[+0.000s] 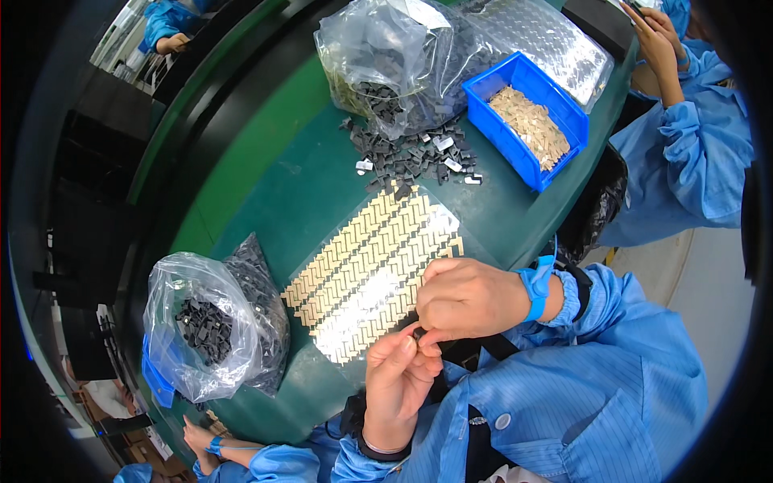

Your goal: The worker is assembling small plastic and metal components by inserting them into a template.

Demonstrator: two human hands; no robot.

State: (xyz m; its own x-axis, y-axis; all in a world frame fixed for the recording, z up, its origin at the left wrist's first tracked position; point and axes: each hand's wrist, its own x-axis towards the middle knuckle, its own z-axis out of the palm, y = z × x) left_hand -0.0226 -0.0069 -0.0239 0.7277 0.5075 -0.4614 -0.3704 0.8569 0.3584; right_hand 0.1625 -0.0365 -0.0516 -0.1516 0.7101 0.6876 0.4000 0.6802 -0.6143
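Observation:
My left hand point(396, 377) is closed, palm up, with thumb and fingertips pinched on a small black plastic part point(419, 332). Over it bends my right hand point(471, 299), its fingers curled and their tips pressed on the same part; most of the part is hidden. Just beyond both hands lies a clear sheet point(366, 278) covered with rows of small tan adhesive pieces and dark gaps between them. A loose heap of black plastic parts point(411, 157), a few with white faces, touches the far side of the sheet.
A large clear bag point(386, 60) of black parts stands at the back, beside a blue bin point(527, 173) of tan scraps. Another open bag point(201, 326) sits on the left of the green table point(250, 201). Co-workers' arms show at the right point(692, 121) and lower left point(217, 451).

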